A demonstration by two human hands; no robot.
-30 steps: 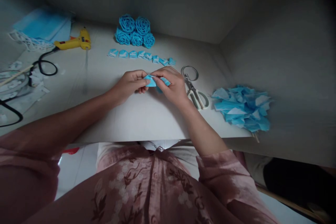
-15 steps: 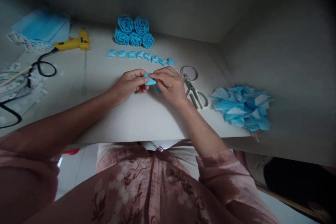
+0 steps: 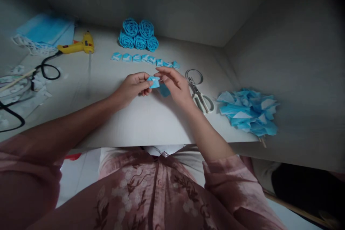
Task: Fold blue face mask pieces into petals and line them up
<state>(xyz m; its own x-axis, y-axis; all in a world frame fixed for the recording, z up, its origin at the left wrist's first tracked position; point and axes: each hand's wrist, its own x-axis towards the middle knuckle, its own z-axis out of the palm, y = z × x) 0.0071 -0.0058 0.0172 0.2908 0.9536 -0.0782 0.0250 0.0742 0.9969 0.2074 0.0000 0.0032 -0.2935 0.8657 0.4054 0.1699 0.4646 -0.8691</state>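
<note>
My left hand (image 3: 137,84) pinches a small folded piece of blue mask fabric (image 3: 154,82) between thumb and fingers, its flat face with a pale crease turned up. Just right of it is my right hand (image 3: 176,84), fingers loosely spread and fingertips close to the piece's right edge; whether they touch it is hard to see. Below the right fingers a flat blue piece (image 3: 165,90) shows, partly hidden by that hand. Beyond both hands, a row of similar folded blue pieces (image 3: 137,58) runs across the table.
Several rolled blue fabric roses (image 3: 140,42) are stacked at the back. Scissors (image 3: 201,99) and a wire coil (image 3: 194,76) lie right, before a ruffled blue bundle (image 3: 249,111). At left are a yellow glue gun (image 3: 77,47), face masks (image 3: 44,30) and white scraps (image 3: 16,88).
The folded piece has turned so its flat creased face shows. My right fingers have loosened from it and spread, while my left hand keeps its pinch. The view has shifted slightly.
</note>
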